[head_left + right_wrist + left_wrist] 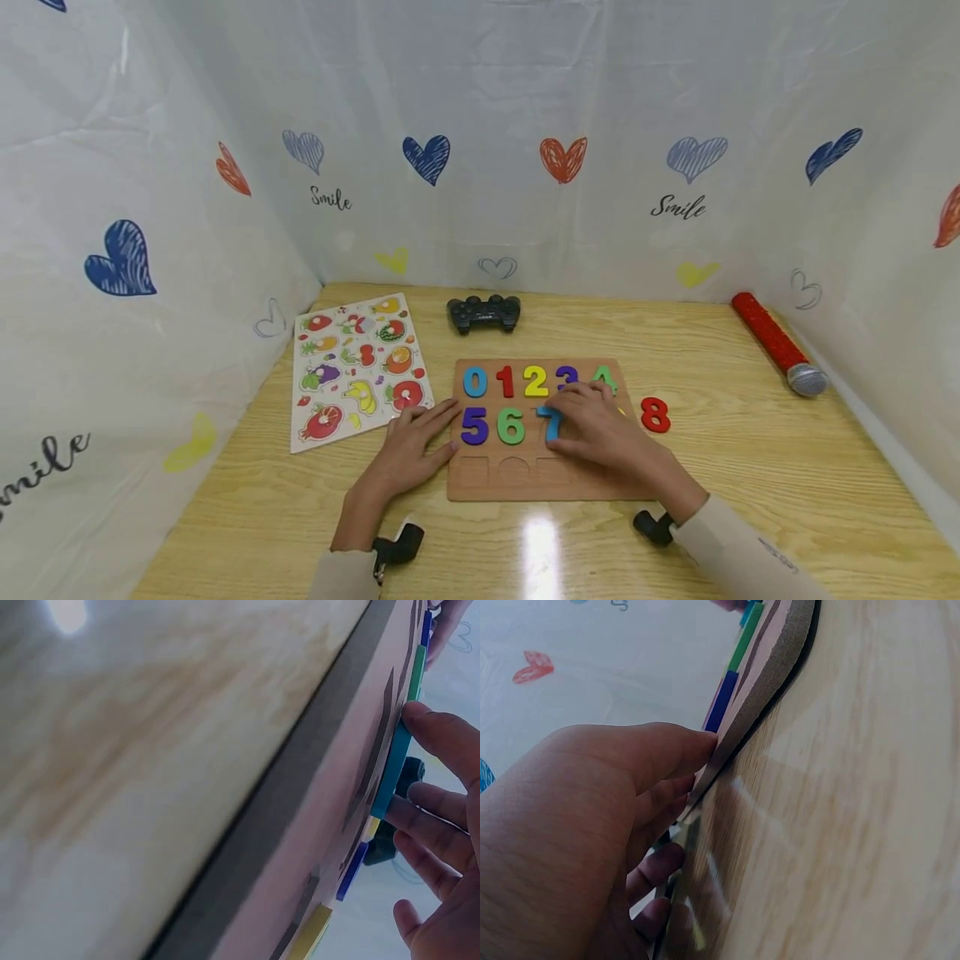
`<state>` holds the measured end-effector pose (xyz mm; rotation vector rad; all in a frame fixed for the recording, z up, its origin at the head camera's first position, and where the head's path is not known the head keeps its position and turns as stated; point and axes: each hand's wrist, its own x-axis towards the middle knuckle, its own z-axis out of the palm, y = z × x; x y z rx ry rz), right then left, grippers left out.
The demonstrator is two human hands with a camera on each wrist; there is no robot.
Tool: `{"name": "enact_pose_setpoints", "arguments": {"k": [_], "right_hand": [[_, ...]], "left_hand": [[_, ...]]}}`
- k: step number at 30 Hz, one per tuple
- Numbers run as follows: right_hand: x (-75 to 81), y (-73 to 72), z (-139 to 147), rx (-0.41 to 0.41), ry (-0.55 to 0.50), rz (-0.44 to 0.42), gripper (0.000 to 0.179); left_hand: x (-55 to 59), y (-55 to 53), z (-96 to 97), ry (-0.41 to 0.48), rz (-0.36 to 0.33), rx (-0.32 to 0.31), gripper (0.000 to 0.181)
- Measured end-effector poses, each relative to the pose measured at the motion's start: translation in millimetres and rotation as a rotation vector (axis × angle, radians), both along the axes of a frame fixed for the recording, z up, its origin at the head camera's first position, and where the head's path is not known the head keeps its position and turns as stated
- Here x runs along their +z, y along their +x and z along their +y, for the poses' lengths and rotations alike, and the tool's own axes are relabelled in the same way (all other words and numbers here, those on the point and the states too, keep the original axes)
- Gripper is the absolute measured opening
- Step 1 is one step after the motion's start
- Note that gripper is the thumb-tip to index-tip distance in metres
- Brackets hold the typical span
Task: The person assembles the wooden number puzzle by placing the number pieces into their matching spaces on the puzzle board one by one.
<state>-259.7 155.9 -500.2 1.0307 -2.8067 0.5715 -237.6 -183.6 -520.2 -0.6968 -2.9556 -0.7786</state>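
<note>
A wooden number puzzle board (480, 485) lies flat on the table, with coloured numbers in its two upper rows and bare recesses along the bottom row. At its left edge my left hand (411, 450) rests with fingers and thumb extended, touching the board's side. My right hand (603, 429) pinches the blue number 7 (552, 423) between thumb and fingers, at the middle row. In the right wrist view, the blue 7 (393, 769) sits against the board, and I cannot tell whether it is fully seated. My right hand partly covers the purple 3, the green 4 and a yellow piece.
A red number 8 (656, 415) lies on the table just right of the board. To the left is a fruit puzzle board (337, 325). A black game controller (483, 314) stands behind, and a red microphone (776, 342) lies at the back right. Printed sheeting (487, 83) hangs around the table.
</note>
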Motion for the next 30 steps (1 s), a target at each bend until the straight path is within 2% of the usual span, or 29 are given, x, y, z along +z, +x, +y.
{"name": "enact_pose_setpoints", "arguments": {"k": [5,10,15,23,30], "right_hand": [[1.6,-2.1,-3.5,0.003,-0.001,-0.012,0.050],[4.3,-4.9,-9.2,-0.006,-0.001,0.011,0.048],[4.9,-2.4,-7.0,-0.031,-0.003,0.001,0.051],[12.8,5.5,24.5,-0.039,-0.035,0.037,0.039],[10.7,10.0,53.7,-0.130,-0.002,0.063,0.052]], "left_hand": [[0.0,-1.6,0.5,-0.001,0.000,-0.003,0.058],[0.2,-3.2,0.7,0.005,0.009,0.000,0.058],[-0.3,-2.8,0.7,0.004,-0.007,0.002,0.058],[-0.7,-3.5,1.1,-0.004,0.006,-0.002,0.058],[-2.3,-2.7,1.1,-0.003,-0.008,0.004,0.059]]}}
